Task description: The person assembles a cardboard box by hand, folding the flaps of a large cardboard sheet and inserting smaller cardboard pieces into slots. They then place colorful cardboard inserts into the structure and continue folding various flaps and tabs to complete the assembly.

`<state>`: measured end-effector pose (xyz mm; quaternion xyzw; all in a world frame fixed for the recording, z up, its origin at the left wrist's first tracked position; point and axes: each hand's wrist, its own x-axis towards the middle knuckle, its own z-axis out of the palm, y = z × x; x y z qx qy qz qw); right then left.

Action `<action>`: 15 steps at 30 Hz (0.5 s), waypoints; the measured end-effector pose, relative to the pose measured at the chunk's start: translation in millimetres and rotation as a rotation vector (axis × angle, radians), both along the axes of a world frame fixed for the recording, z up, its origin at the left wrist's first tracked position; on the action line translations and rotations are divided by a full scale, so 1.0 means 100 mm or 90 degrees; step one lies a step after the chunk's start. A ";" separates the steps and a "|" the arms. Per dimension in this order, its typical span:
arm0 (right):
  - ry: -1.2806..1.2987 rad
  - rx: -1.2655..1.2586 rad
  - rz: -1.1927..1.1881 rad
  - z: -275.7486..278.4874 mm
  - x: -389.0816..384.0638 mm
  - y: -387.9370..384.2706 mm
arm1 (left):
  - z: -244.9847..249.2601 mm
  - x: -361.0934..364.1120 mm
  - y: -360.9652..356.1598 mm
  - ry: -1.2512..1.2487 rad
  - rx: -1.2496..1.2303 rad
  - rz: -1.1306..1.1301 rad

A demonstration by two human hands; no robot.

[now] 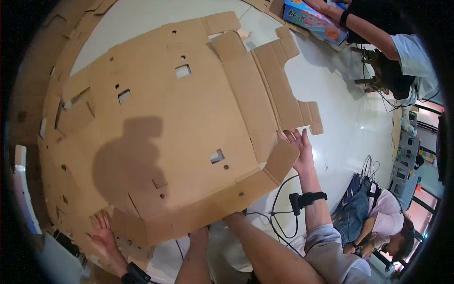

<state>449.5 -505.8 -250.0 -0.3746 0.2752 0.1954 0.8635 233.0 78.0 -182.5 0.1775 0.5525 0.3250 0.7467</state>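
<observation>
A large flat brown cardboard box sheet (pixel 198 109), with cut-out square holes, small round holes and creased flaps, spreads over the floor in front of me. Its near edge is folded up. At the right corner, my right hand (pixel 301 150) has its fingers curled at the edge of a small raised corner flap (pixel 282 160); part of the grip is hidden behind it. My left hand (pixel 102 233) is open, fingers spread, beside another corner flap (pixel 128 224) at the near left. Both wrists wear black bands.
Black cables (pixel 283 227) run over the white floor (pixel 340 128) near my right arm. One person (pixel 383 208) sits at the right. Another person's arm (pixel 373 31) reaches to a blue printed box (pixel 312 20) at the top. More cardboard (pixel 71 42) lies at the left.
</observation>
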 end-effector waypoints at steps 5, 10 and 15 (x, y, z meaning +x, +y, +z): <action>-0.063 0.133 0.116 0.22 0.25 0.24 | -0.49 -0.22 0.72 -0.305 0.104 -0.440; -0.108 -0.314 0.480 0.34 0.66 0.46 | 0.05 0.78 0.13 -0.011 0.160 -0.660; -0.258 -0.449 0.541 0.39 0.80 1.25 | 0.06 1.54 -0.33 0.226 0.342 -0.874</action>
